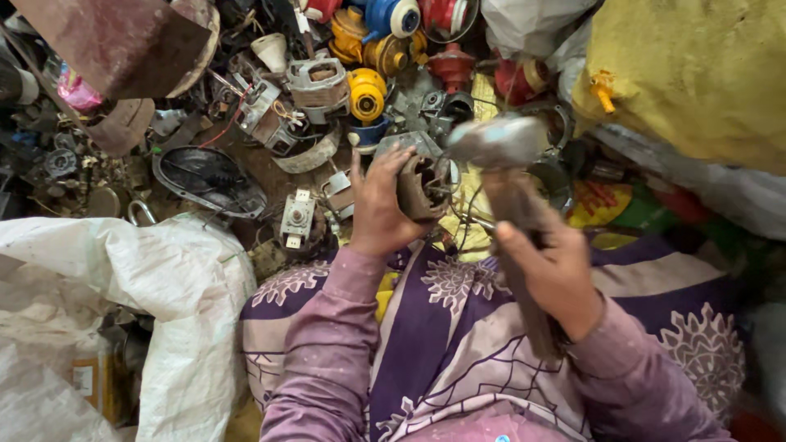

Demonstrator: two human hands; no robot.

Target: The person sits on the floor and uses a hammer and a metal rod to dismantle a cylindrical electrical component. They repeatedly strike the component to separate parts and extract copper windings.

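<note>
Left hand [378,205] wrapped around a small motor core [424,187], fingers curled over its top, holding it just above the lap. Right hand [557,274] clenched on the wooden handle of a hammer [501,143]; the steel head sits at 1 o'clock from the core, raised and blurred.

Around them: a scrap pile [327,90] at 12 o'clock with yellow, blue and red motor housings, bare stators and loose wires. Black fan cover [209,176] at 10 o'clock.

Risks, as we judge them:
- Hammer head close to the left fingers; a glancing blow could land on them, since the core is gripped in the hand rather than braced on anything.
- Rounded core could twist or slip out when struck.
- Loose wires near the core could snag the hammer head.
- Chips could fly toward the face.

Packages: white woven sack [155,286] at 8 o'clock, crumpled, open; a small box with a pale label [86,376] shows inside at 8 o'clock, too blurred to make out. Yellow sack [696,74] bulging at 2 o'clock. No signs in view.
</note>
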